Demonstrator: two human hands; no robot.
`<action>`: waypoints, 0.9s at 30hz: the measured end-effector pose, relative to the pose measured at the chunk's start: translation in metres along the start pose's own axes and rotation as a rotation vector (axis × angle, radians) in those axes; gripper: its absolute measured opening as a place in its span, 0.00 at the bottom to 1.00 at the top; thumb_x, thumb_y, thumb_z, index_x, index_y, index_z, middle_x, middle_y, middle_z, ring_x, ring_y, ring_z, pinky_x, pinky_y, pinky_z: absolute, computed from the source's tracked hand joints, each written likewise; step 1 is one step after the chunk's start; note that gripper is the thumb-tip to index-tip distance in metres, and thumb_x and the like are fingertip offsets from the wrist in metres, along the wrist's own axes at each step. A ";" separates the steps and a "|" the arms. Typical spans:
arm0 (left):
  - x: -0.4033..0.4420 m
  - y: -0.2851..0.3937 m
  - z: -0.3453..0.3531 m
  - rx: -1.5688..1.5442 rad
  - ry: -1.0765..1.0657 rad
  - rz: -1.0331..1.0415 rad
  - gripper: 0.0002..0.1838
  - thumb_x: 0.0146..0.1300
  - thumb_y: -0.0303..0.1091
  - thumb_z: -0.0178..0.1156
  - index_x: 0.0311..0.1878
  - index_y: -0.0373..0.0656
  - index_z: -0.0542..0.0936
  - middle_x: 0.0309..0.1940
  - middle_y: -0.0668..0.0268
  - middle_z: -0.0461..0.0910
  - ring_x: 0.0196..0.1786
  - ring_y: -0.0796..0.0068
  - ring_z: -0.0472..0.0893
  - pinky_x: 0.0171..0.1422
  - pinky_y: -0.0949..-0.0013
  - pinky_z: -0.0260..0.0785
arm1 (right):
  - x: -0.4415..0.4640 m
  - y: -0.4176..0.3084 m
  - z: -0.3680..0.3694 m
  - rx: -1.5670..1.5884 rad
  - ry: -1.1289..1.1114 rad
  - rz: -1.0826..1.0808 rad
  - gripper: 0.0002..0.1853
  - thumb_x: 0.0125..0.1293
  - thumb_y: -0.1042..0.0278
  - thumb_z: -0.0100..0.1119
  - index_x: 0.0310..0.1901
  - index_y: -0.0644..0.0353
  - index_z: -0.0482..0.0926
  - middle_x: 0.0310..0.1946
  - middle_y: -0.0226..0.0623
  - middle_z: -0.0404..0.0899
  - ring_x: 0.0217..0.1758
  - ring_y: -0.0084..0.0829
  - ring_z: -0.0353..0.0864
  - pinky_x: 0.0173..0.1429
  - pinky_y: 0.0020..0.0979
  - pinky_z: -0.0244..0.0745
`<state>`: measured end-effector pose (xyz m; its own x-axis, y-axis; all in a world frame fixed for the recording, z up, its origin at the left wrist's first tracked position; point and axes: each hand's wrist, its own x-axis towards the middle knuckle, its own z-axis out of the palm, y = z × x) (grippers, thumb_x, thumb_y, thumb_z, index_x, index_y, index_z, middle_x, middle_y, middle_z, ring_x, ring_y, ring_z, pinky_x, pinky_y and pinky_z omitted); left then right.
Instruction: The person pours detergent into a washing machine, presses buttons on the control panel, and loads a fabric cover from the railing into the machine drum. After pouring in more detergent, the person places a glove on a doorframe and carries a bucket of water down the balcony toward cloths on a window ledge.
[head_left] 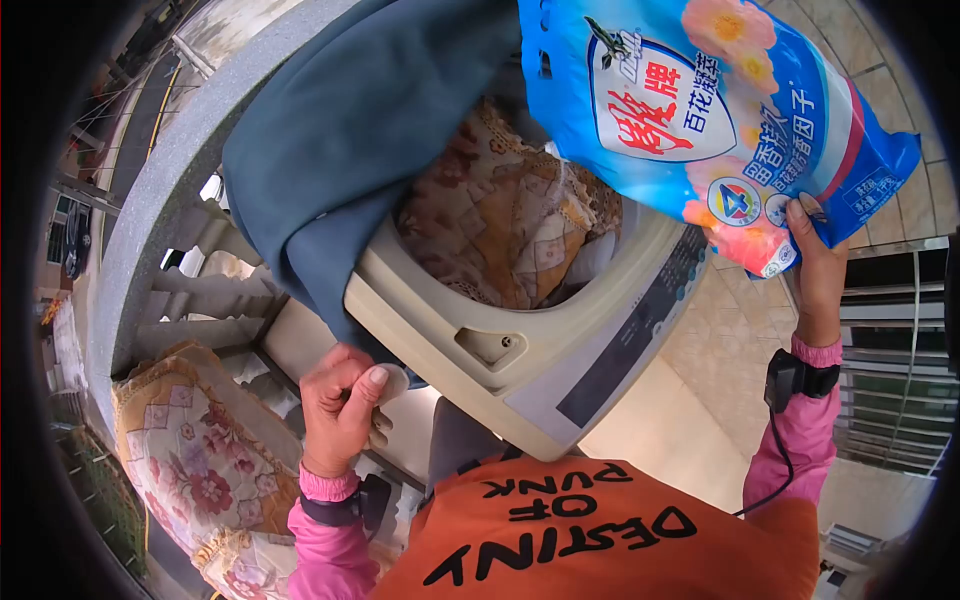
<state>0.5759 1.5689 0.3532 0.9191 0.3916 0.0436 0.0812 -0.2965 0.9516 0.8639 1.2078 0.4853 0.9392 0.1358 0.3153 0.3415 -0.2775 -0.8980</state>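
My right hand [820, 262] grips the lower edge of a blue laundry detergent bag [655, 165] printed with pink flowers. The bag is tilted, its left corner over the open tub of a top-loading washing machine [400, 295]. At that corner a small white patch shows. Inside the tub lies floral, lace-edged fabric [500, 215]. My left hand [345, 405] is closed in front of the machine's near left corner, thumb pressed on a small pale, rounded thing [392, 384] that I cannot make out.
A dark grey-green cloth [320, 140] drapes over the machine's left side and the balcony railing [150, 240]. More floral fabric [200, 450] hangs at the lower left. The control panel [625, 350] faces me. Tiled floor [750, 360] lies to the right, beside a barred window [895, 360].
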 end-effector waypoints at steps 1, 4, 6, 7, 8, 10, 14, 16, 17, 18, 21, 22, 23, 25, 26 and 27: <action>0.010 0.013 -0.001 0.005 -0.009 -0.003 0.12 0.60 0.30 0.59 0.22 0.34 0.75 0.21 0.65 0.73 0.25 0.79 0.71 0.29 0.74 0.62 | -0.001 0.005 0.000 -0.047 0.006 0.004 0.19 0.61 0.76 0.60 0.54 0.65 0.71 0.48 0.36 0.75 0.49 0.27 0.75 0.54 0.29 0.71; 0.033 0.054 0.016 -0.239 -0.143 0.065 0.07 0.59 0.28 0.60 0.30 0.34 0.76 0.26 0.65 0.74 0.26 0.79 0.72 0.30 0.76 0.63 | -0.003 0.005 -0.001 0.052 -0.017 -0.005 0.20 0.61 0.75 0.59 0.55 0.65 0.70 0.49 0.36 0.74 0.49 0.27 0.75 0.54 0.29 0.70; 0.038 0.077 0.027 -0.173 -0.180 -0.038 0.08 0.59 0.28 0.60 0.40 0.36 0.77 0.31 0.64 0.76 0.26 0.79 0.73 0.31 0.77 0.64 | -0.009 -0.002 0.006 0.027 0.036 -0.012 0.20 0.61 0.75 0.60 0.55 0.65 0.70 0.49 0.36 0.74 0.49 0.27 0.75 0.54 0.29 0.71; 0.038 0.085 0.036 -0.274 -0.190 -0.058 0.10 0.60 0.29 0.60 0.44 0.36 0.77 0.33 0.64 0.76 0.25 0.79 0.74 0.30 0.77 0.64 | -0.011 -0.007 0.003 0.032 0.039 -0.015 0.20 0.61 0.75 0.60 0.55 0.65 0.70 0.49 0.36 0.74 0.49 0.27 0.75 0.54 0.29 0.71; 0.039 0.099 0.041 -0.304 -0.294 -0.082 0.14 0.61 0.29 0.58 0.50 0.37 0.74 0.37 0.65 0.76 0.28 0.82 0.74 0.33 0.80 0.65 | -0.013 -0.012 0.002 0.058 0.058 -0.009 0.19 0.61 0.75 0.60 0.54 0.65 0.70 0.48 0.36 0.74 0.49 0.26 0.75 0.53 0.29 0.71; 0.043 0.119 0.061 -0.348 -0.385 -0.111 0.22 0.63 0.31 0.56 0.61 0.38 0.68 0.43 0.64 0.75 0.34 0.84 0.74 0.40 0.80 0.67 | -0.017 -0.022 0.002 0.088 0.075 -0.007 0.19 0.61 0.75 0.60 0.54 0.65 0.70 0.47 0.37 0.74 0.48 0.26 0.75 0.53 0.29 0.72; 0.068 0.113 0.141 -0.699 -0.480 -0.396 0.28 0.68 0.38 0.51 0.67 0.37 0.57 0.49 0.65 0.73 0.49 0.82 0.73 0.50 0.77 0.68 | -0.024 -0.039 -0.002 0.170 0.155 -0.055 0.17 0.61 0.74 0.61 0.51 0.66 0.72 0.45 0.37 0.76 0.46 0.26 0.76 0.51 0.28 0.72; 0.083 0.118 0.169 -0.869 -0.437 -0.401 0.27 0.69 0.40 0.50 0.66 0.38 0.59 0.49 0.65 0.73 0.48 0.82 0.73 0.50 0.77 0.69 | -0.029 -0.040 -0.009 0.232 0.152 -0.052 0.16 0.60 0.73 0.62 0.49 0.66 0.73 0.44 0.36 0.76 0.45 0.26 0.76 0.51 0.28 0.72; 0.091 0.120 0.179 -1.039 -0.403 -0.410 0.25 0.70 0.42 0.48 0.65 0.39 0.60 0.49 0.66 0.73 0.48 0.82 0.73 0.50 0.77 0.69 | -0.033 -0.037 -0.010 0.239 0.140 -0.056 0.16 0.60 0.73 0.62 0.49 0.66 0.73 0.44 0.36 0.76 0.45 0.26 0.76 0.51 0.28 0.72; 0.097 0.122 0.186 -1.040 -0.391 -0.405 0.25 0.70 0.42 0.48 0.65 0.39 0.60 0.49 0.66 0.73 0.48 0.82 0.73 0.50 0.77 0.69 | -0.036 -0.034 -0.011 0.202 0.160 -0.040 0.16 0.60 0.73 0.62 0.49 0.66 0.73 0.43 0.36 0.76 0.44 0.26 0.76 0.50 0.28 0.72; 0.111 0.127 0.200 -1.282 -0.407 -0.337 0.21 0.70 0.44 0.46 0.60 0.41 0.64 0.47 0.66 0.73 0.46 0.81 0.74 0.49 0.77 0.70 | -0.037 -0.029 -0.016 0.163 0.168 -0.062 0.15 0.60 0.74 0.61 0.48 0.65 0.74 0.42 0.35 0.76 0.43 0.25 0.76 0.49 0.28 0.73; 0.110 0.127 0.203 -1.241 -0.369 -0.400 0.20 0.70 0.45 0.46 0.58 0.42 0.65 0.46 0.66 0.74 0.45 0.80 0.75 0.48 0.76 0.71 | -0.035 -0.028 -0.023 0.214 0.173 -0.073 0.15 0.61 0.74 0.61 0.48 0.65 0.74 0.42 0.35 0.76 0.44 0.25 0.76 0.50 0.28 0.72; 0.111 0.125 0.205 -1.199 -0.332 -0.466 0.18 0.71 0.45 0.45 0.56 0.43 0.66 0.45 0.66 0.74 0.43 0.80 0.75 0.47 0.75 0.71 | -0.035 -0.027 -0.028 0.264 0.179 -0.082 0.15 0.61 0.74 0.61 0.49 0.65 0.73 0.43 0.34 0.76 0.44 0.25 0.75 0.51 0.28 0.71; 0.117 0.117 0.209 -1.259 -0.296 -0.474 0.18 0.71 0.45 0.45 0.56 0.43 0.65 0.44 0.66 0.74 0.42 0.79 0.76 0.45 0.74 0.72 | -0.038 -0.018 -0.036 0.255 0.173 -0.052 0.15 0.61 0.75 0.60 0.49 0.65 0.73 0.44 0.34 0.75 0.45 0.25 0.75 0.52 0.29 0.71; 0.119 0.115 0.210 -1.317 -0.267 -0.477 0.18 0.71 0.44 0.45 0.57 0.43 0.65 0.44 0.66 0.74 0.40 0.78 0.76 0.44 0.73 0.73 | -0.041 -0.007 -0.041 0.175 0.140 -0.022 0.16 0.62 0.74 0.59 0.51 0.64 0.71 0.45 0.34 0.75 0.46 0.26 0.75 0.52 0.30 0.71; 0.121 0.116 0.210 -1.316 -0.269 -0.480 0.18 0.71 0.44 0.45 0.57 0.43 0.65 0.44 0.66 0.74 0.40 0.78 0.76 0.44 0.73 0.73 | -0.042 -0.001 -0.044 0.095 0.108 0.009 0.17 0.62 0.72 0.58 0.53 0.63 0.70 0.46 0.35 0.75 0.48 0.27 0.76 0.53 0.30 0.71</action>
<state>0.7773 1.3990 0.4050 0.9615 0.0021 -0.2746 0.1262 0.8849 0.4484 0.8256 1.1606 0.4862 0.9421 0.0294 0.3339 0.3334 -0.1863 -0.9242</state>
